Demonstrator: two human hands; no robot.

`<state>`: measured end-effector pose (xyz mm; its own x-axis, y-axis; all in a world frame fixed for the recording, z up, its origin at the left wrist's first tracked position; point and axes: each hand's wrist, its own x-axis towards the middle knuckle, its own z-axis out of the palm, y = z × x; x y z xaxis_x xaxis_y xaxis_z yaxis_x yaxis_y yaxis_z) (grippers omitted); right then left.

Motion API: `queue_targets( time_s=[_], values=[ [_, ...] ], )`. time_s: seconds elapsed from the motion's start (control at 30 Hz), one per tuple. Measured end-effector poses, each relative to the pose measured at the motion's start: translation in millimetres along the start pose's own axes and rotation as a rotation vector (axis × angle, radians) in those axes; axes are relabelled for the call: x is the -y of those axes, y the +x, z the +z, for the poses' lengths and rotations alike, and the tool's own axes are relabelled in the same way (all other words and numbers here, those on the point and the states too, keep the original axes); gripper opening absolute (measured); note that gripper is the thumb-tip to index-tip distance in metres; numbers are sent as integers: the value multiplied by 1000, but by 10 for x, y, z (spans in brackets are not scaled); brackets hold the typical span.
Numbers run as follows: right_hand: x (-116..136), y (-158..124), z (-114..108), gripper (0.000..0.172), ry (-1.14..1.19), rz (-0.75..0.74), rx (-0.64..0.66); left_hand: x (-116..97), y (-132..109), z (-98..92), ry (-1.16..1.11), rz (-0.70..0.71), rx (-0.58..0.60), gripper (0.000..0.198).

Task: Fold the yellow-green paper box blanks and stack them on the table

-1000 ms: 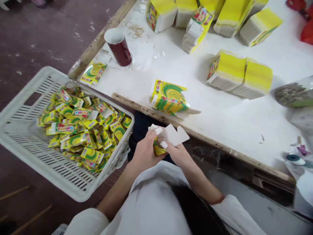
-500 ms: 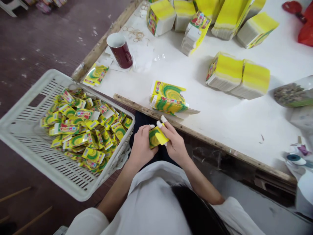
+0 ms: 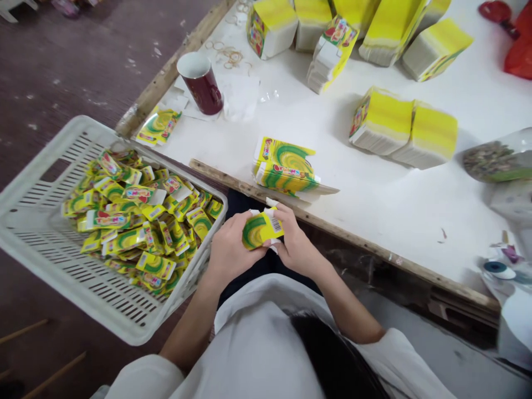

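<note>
Between my two hands, just off the table's front edge, is a small yellow and green carton (image 3: 258, 230). My left hand (image 3: 233, 246) grips its left end. My right hand (image 3: 296, 238) pinches its right end, beside a printed barcode; white wrappings cover several of its fingertips. Just beyond, a small pile of flat printed cartons (image 3: 286, 165) lies on the table near the edge. To the left of my hands stands a pale plastic basket (image 3: 78, 277), holding a heap of folded yellow cartons (image 3: 137, 216).
A maroon mug (image 3: 203, 86) stands at the table's left, near loose rubber bands (image 3: 228, 55). Banded carton stacks (image 3: 403, 124) sit right of centre, with more at the back. A clear container (image 3: 499, 158) lies at the right. A wooden strip (image 3: 353, 235) edges the table.
The carton's yellow end flap, raised before, now lies flat with the barcode showing. My right fingers have closed over that end. The view has shifted slightly.
</note>
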<state>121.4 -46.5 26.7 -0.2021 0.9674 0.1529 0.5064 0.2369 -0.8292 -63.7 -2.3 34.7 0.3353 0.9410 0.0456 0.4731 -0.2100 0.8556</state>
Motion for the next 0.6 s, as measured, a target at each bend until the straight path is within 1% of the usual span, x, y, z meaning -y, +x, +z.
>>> queue_targets(
  time_s=[0.07, 0.1, 0.13, 0.2, 0.23, 0.27, 0.3, 0.37, 0.43, 0.5, 0.6],
  values=[
    [57, 15, 38, 66, 5, -29, -97, 3, -29, -11, -140, -62, -56, 59],
    [81, 32, 13, 66, -9, -41, -154, 14, -47, -32, -265, -90, -125, 59],
    [96, 59, -42, 60, -40, -38, -229, 31, -62, -64, -421, -110, -240, 57],
    [85, 148, -218, 38, -155, 15, -429, 73, -76, -139, -766, -154, -519, 52],
    [55, 208, -320, 27, -228, 63, -525, 94, -75, -170, -920, -192, -632, 53],
    [9, 275, -417, 23, -303, 116, -599, 112, -71, -188, -1050, -247, -701, 59],
    [-49, 345, -500, 22, -368, 167, -633, 124, -65, -188, -1150, -326, -727, 66],
    [-180, 481, -610, 20, -456, 252, -616, 132, -63, -134, -1268, -503, -685, 73],
    [-290, 589, -657, 15, -495, 298, -558, 123, -75, -32, -1312, -613, -587, 70],
    [-339, 651, -674, 12, -511, 312, -537, 109, -94, 73, -1302, -628, -464, 59],
    [-263, 647, -677, 15, -489, 297, -565, 91, -100, 183, -1221, -546, -350, 49]
  ],
)
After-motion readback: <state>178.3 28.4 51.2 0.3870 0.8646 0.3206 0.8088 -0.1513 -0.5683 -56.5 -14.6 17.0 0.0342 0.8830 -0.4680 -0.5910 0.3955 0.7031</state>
